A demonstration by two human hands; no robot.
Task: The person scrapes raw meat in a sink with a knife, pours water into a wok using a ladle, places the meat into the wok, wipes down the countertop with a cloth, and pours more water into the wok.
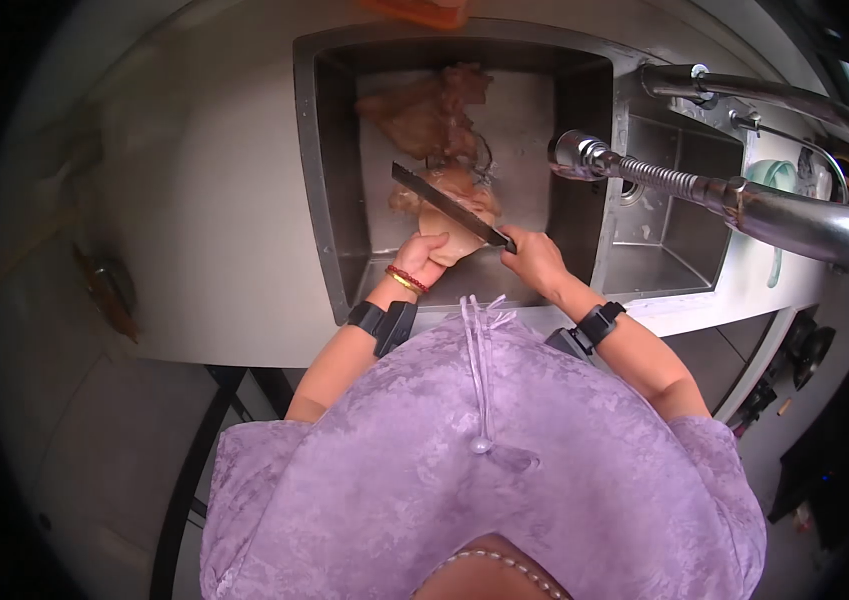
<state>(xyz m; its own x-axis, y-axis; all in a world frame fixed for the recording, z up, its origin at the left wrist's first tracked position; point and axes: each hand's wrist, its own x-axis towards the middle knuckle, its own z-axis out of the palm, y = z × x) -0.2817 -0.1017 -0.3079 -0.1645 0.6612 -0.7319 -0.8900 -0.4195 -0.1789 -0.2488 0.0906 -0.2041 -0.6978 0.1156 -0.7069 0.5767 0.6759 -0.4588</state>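
Left hand [421, 260], part-closed, gripping the near end of a piece of raw meat [443, 236]; right hand [537, 262], closed round the handle of a knife [452, 208] above it; beyond, further raw meat [423, 115], inside a steel sink [523, 115].

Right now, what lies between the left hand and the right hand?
In the head view, part of the near meat lies between the left hand, which holds it, and the right hand, which holds the knife slanting across the meat.

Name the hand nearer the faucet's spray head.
Right. The right hand, gripping the knife, is below the spray head in the picture; the left hand, on the meat, is farther left.
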